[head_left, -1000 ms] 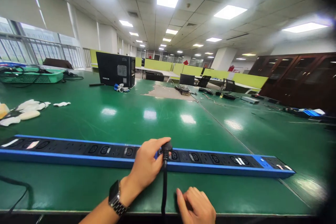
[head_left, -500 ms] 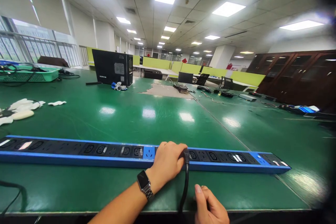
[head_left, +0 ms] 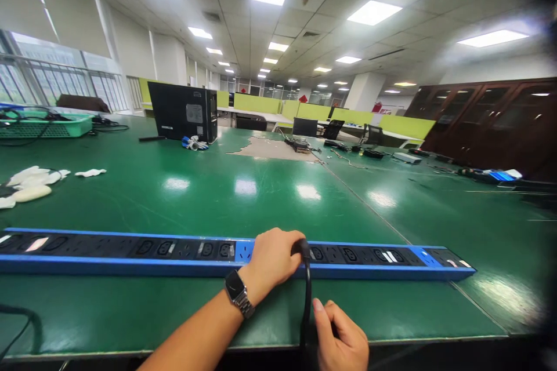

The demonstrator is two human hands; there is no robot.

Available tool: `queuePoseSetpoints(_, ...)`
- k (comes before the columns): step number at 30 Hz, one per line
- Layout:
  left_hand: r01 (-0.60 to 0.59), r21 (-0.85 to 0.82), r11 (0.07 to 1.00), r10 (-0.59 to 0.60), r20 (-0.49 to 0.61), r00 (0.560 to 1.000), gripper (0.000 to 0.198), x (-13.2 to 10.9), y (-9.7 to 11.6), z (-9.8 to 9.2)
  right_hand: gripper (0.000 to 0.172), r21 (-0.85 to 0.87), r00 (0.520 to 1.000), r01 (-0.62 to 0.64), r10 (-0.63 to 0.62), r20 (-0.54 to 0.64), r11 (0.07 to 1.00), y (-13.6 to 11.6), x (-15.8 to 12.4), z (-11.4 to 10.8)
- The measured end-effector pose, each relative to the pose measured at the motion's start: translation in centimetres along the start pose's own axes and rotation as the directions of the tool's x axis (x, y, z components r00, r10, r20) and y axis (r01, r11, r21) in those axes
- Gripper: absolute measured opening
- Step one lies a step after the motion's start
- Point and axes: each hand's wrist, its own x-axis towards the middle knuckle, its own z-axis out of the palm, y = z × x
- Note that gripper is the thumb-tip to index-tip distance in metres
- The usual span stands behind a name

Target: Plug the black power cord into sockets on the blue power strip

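A long blue power strip (head_left: pixel 191 269) with black socket panels lies across the green table in the head view. My left hand (head_left: pixel 274 255), with a watch on the wrist, is closed on a black plug (head_left: pixel 304 250) over the strip's middle. Fingers hide part of the plug and the sockets beneath, so I cannot tell how far it sits in. The plug's black cable (head_left: pixel 307 295) runs down past the table's front edge. Beside the cable my right hand (head_left: pixel 342 336) is loosely closed, thumb up, with no object visible in it.
The green table (head_left: pixel 209 203) carries a black computer case (head_left: pixel 183 110), blue-white gloves (head_left: pixel 194 143) and a green basket (head_left: pixel 65 126) of cables. White gloves (head_left: pixel 35 177) lie on the left. Another cable (head_left: pixel 21 310) is at the front left.
My right hand has moved slightly left, closer to the cable. My left hand stays on the plug over the strip. The whole view has shifted a little.
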Motion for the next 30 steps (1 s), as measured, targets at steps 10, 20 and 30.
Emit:
queuePoseSetpoints(10,-0.008,0.138,0.990,0.009,-0.008,1.000,0.012,-0.2,1.2,0.8,0.044,0.087,0.992,-0.129,0.128,0.017,0.988,0.7,-0.1,-0.2)
queuePoseSetpoints(20,-0.046,-0.049,0.998,0.042,-0.085,0.996,0.068,-3.9,-5.9,-1.7,0.037,0.113,0.936,-0.351,0.349,0.036,0.930,0.5,2.6,-1.4)
queuePoseSetpoints(30,0.311,0.010,0.950,-0.288,-0.345,0.893,0.051,-10.9,-17.3,-6.6,0.044,-0.257,0.905,0.315,-0.207,0.372,0.914,1.4,10.0,0.0)
